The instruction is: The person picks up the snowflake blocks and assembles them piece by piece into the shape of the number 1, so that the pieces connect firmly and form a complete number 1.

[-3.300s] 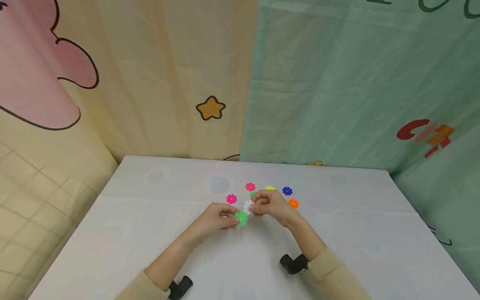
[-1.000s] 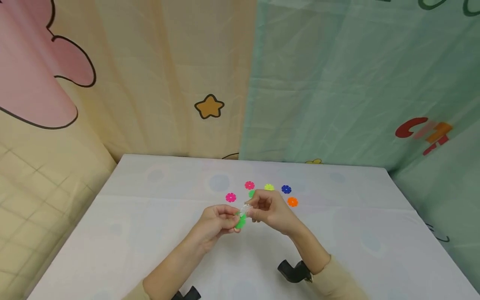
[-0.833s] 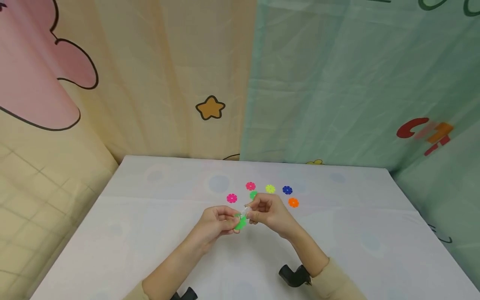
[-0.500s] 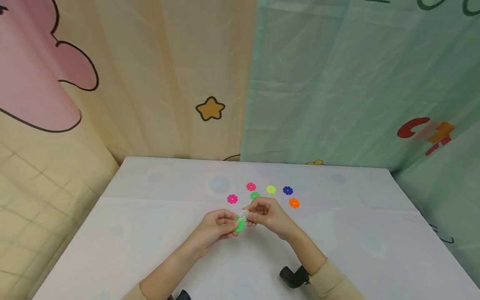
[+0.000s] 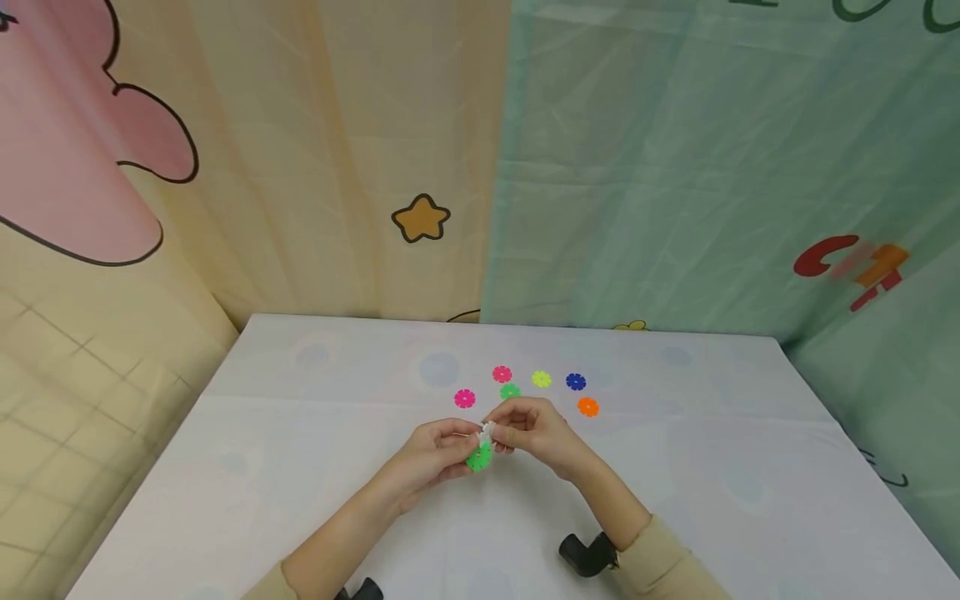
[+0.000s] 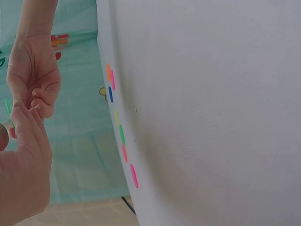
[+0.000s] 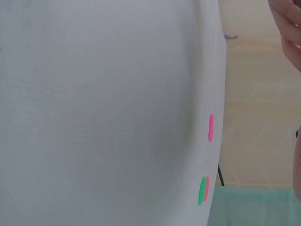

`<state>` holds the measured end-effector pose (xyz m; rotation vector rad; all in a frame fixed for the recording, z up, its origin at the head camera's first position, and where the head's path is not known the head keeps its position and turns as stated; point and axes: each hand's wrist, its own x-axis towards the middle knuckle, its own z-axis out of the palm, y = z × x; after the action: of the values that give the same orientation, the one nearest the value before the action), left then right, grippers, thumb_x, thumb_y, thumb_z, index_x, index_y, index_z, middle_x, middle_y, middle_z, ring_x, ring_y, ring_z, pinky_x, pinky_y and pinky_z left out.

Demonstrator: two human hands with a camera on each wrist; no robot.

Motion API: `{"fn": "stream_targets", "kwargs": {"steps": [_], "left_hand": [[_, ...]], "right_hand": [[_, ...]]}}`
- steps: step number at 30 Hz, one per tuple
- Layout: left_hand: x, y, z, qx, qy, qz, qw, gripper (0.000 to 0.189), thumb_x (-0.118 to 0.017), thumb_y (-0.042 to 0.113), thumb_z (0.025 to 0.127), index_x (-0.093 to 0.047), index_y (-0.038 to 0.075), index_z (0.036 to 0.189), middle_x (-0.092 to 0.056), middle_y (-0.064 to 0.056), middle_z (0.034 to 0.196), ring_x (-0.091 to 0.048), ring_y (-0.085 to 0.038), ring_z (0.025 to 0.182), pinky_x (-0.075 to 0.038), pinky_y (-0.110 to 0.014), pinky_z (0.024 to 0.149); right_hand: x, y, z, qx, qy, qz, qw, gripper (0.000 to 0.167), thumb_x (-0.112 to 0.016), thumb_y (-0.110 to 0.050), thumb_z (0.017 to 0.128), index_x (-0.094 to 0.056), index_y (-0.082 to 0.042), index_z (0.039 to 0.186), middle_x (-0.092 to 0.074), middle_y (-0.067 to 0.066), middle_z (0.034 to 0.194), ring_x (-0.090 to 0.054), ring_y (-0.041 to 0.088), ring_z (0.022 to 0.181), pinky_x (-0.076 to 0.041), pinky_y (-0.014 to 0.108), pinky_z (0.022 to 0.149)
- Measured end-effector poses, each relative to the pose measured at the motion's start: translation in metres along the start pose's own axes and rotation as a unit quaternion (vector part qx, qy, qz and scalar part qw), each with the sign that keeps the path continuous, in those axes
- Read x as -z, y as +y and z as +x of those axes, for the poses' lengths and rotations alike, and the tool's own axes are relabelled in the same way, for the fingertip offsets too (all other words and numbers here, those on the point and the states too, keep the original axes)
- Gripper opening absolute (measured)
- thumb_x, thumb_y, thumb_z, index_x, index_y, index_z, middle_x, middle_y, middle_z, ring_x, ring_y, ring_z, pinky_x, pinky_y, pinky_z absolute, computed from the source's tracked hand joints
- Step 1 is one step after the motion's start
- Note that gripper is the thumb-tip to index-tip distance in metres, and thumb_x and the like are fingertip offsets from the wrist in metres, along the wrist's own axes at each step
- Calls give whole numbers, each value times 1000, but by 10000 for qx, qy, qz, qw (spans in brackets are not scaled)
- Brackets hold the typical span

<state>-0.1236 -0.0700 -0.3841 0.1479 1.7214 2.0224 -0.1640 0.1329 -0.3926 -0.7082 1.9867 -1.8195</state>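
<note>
Over the middle of the table, my left hand (image 5: 437,454) pinches a green notched snowflake building disc (image 5: 478,457) between thumb and fingers. My right hand (image 5: 528,429) pinches a white snowflake disc (image 5: 487,432) at the upper edge of the green one. The two discs touch; fingers hide whether their slots interlock. In the left wrist view a thin edge of the green disc (image 6: 7,106) shows beside the fingertips. The right wrist view catches only parts of both hands at its right border.
Beyond the hands lie loose discs: pink (image 5: 464,398), another pink (image 5: 502,374), green (image 5: 510,391), yellow (image 5: 542,379), blue (image 5: 575,382) and orange (image 5: 588,407). The left wrist view shows one more pink disc (image 6: 113,80) near the orange. Curtains hang behind the white table (image 5: 337,358).
The white disc, earlier apart from the green one, has come down against its upper edge. Both hands have drawn closer together and slightly lower, and the green disc has turned more face-on.
</note>
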Motion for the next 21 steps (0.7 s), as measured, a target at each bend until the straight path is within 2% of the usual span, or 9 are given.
{"fn": "stream_targets", "kwargs": {"steps": [6,10,15,21], "left_hand": [[-1,1,1,5,-84,17,10000,41,-60,16,92,-48,-8,123,-67,-9,98,-64,-12,82,-52,-24,76],[-2,1,1,67,-87,72,9999,45,-62,18,91,-45,-3,126,-66,-15,106,-64,-12,81,-52,-24,75],[-4,1,1,107,-128,99,9998,47,-63,21,90,-45,-2,127,-65,-15,110,-64,-12,81,-52,-26,75],[-5,2,0,116,-123,137,9998,48,-62,21,90,-45,-3,128,-66,-13,108,-64,-12,80,-52,-26,74]], "right_hand": [[0,1,2,-20,104,-454,9989,16,-62,-6,88,-65,5,100,-63,6,88,-56,19,74,-49,26,63],[0,1,3,-54,81,-569,9983,17,-62,-7,88,-66,3,101,-64,12,94,-55,19,79,-49,28,65],[-1,2,3,-96,30,-568,9983,19,-62,-6,88,-66,4,104,-63,20,98,-56,19,82,-50,31,67],[-1,2,2,-84,14,-565,9984,19,-61,-6,88,-66,4,105,-63,20,99,-55,20,83,-50,29,66]]}}
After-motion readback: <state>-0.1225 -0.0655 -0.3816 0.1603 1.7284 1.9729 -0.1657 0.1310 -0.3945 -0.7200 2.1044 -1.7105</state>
